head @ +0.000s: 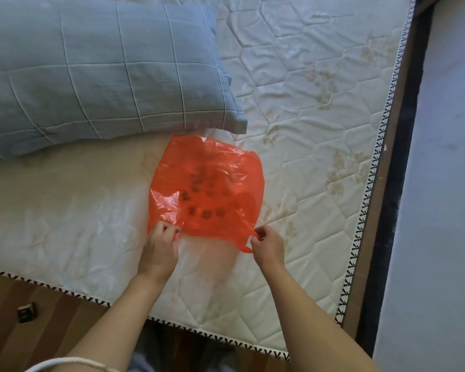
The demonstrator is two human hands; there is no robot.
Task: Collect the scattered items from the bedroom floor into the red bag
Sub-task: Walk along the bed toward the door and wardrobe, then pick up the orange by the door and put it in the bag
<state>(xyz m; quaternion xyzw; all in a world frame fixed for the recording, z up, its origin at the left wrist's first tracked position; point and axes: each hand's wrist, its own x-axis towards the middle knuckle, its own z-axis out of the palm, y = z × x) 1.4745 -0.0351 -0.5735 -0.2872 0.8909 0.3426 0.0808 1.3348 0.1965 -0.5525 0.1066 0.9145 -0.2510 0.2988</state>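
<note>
Head view, looking down over a bed:

- Red bag (207,186): thin, see-through plastic with a dark printed pattern; lies crumpled and mostly flat on the mattress, just below the pillow's lower right corner; mouth end faces the person
- Left hand (160,247): fingers curled, pinching the bag's near left edge (the handle itself is hidden under the fingers)
- Right hand (266,244): fingers curled round the bag's near right handle, a loop of which shows just beside the hand
- Both hands well apart, the bag's opening edge stretched between them
- Mattress (320,84): cream, quilted, with a faint floral print and black-and-white stitched trim along its edges
- Pillow (97,73): grey-blue with a white grid pattern, at upper left on the mattress
- Floor (46,323): reddish-brown wood boards, lower left
- Small dark box (26,312): on the floor near the mattress edge, apart from the bag; what it is cannot be told
</note>
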